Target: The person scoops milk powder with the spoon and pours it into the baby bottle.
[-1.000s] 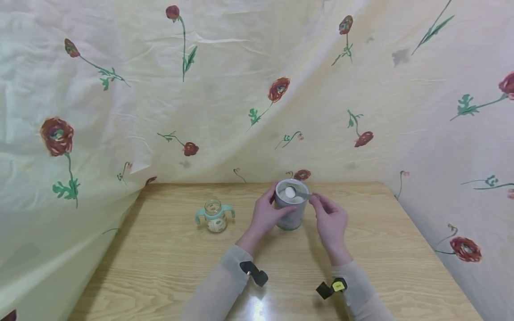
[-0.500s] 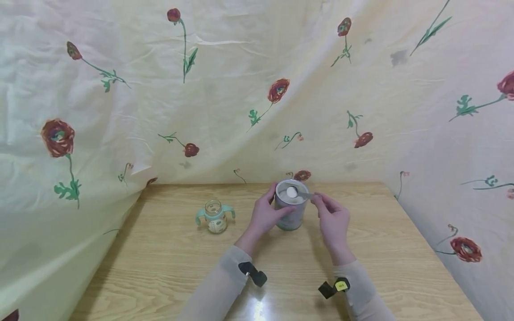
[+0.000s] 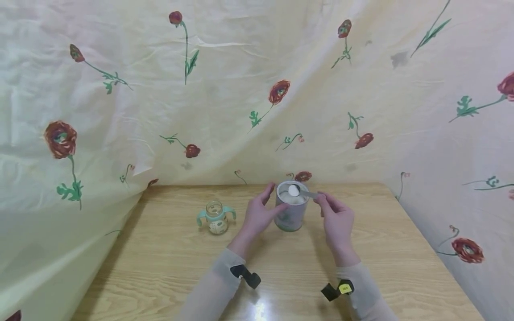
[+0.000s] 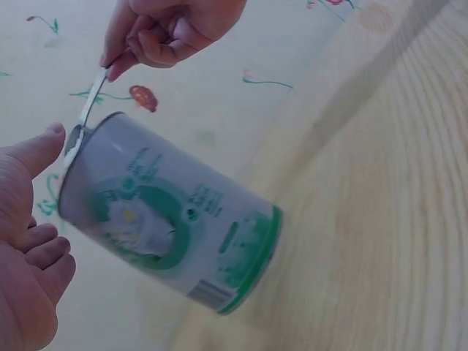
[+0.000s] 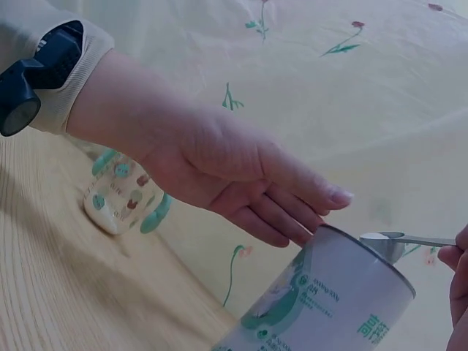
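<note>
A grey-white milk powder can [image 3: 290, 218] with green print stands upright and open, white powder inside. Over its mouth is a measuring scoop [image 3: 307, 194], its bowl heaped with white powder. My right hand [image 3: 338, 223] pinches the end of the scoop's handle. Beside the can's left side is my left hand [image 3: 257, 216], thumb and fingers spread and fairly straight. In the left wrist view the left hand [image 4: 25, 248] is at the rim, with its lower fingers apart from the can [image 4: 168, 212]; whether the thumb touches it I cannot tell.
A glass baby bottle [image 3: 217, 220] with two mint-green handles stands without a lid to the left on the wooden table [image 3: 168, 267]. A flowered cloth [image 3: 225, 102] hangs behind and at both sides.
My left hand has loosened its grip on the can and shifted left. My right hand has raised the filled scoop slightly and moved a little right. The can stays in place.
</note>
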Motion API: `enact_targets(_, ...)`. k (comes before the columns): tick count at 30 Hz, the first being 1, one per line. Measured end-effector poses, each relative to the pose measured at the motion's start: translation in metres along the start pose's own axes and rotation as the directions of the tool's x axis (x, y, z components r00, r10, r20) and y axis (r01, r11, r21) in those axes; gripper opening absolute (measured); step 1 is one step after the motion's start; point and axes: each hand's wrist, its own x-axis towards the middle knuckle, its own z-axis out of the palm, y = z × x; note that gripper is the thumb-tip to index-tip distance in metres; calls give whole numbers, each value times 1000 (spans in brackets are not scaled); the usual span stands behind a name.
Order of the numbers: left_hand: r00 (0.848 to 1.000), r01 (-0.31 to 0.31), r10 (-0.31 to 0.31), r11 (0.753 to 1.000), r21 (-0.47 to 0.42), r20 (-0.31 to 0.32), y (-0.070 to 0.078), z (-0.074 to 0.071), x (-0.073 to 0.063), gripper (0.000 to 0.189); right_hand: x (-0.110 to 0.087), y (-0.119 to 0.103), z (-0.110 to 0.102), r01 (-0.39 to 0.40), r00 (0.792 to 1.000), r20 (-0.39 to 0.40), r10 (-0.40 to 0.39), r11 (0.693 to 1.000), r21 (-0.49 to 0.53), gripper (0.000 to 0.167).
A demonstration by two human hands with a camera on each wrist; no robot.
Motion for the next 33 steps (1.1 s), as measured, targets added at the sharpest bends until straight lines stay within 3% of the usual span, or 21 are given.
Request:
enact_targets(13,994,-100,103,989,108,-22,8,-48,-18,74,-7,-14,15,-59,998,43,55,994,90,29)
enact_targets(22,987,-116,130,984,137,-93,8,-96,-38,73,-11,-17,29,-84,992,107,70,987,135,34)
enact_targets(28,984,-123,130,990,68,-119,-3,-134,-47,74,-15,-20,39,-106,988,127,86,981,162,32)
enact_targets(33,981,-117,131,988,104,-145,-18,-161,-53,73,-21,-23,50,-104,984,156,81,984,148,33)
